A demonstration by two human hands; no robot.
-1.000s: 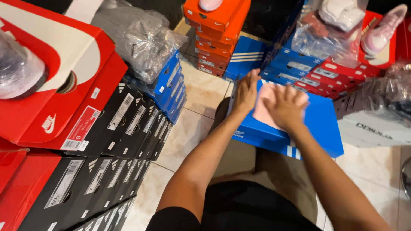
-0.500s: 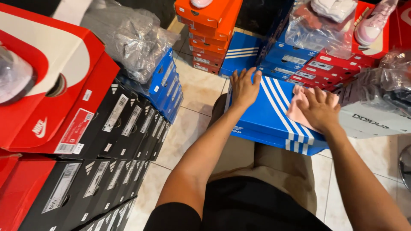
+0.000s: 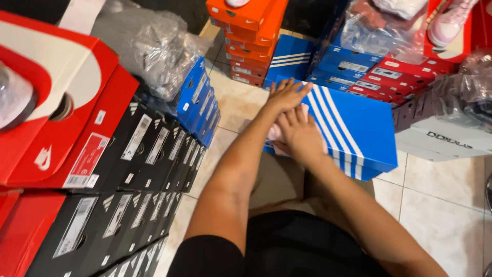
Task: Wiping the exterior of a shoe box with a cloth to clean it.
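A blue shoe box [image 3: 353,131] with three white stripes on its lid rests on my lap. My left hand [image 3: 286,94] lies flat on the lid's far left corner, fingers spread, steadying it. Just below it, my right hand [image 3: 300,134] presses a pale pink cloth [image 3: 275,134] against the near left part of the lid. Most of the cloth is hidden under my palm.
Black shoe boxes [image 3: 138,169] stand in rows at the left, with red boxes [image 3: 56,118] on top. Orange boxes [image 3: 246,36] and blue boxes [image 3: 202,102] are stacked ahead. Red boxes, plastic-wrapped shoes [image 3: 379,25] and a white box [image 3: 446,138] crowd the right. Tiled floor [image 3: 441,205] shows below.
My right hand has slid the cloth from the right side of the lid back to the left, beside my left hand. The left hand has stayed on the far corner.
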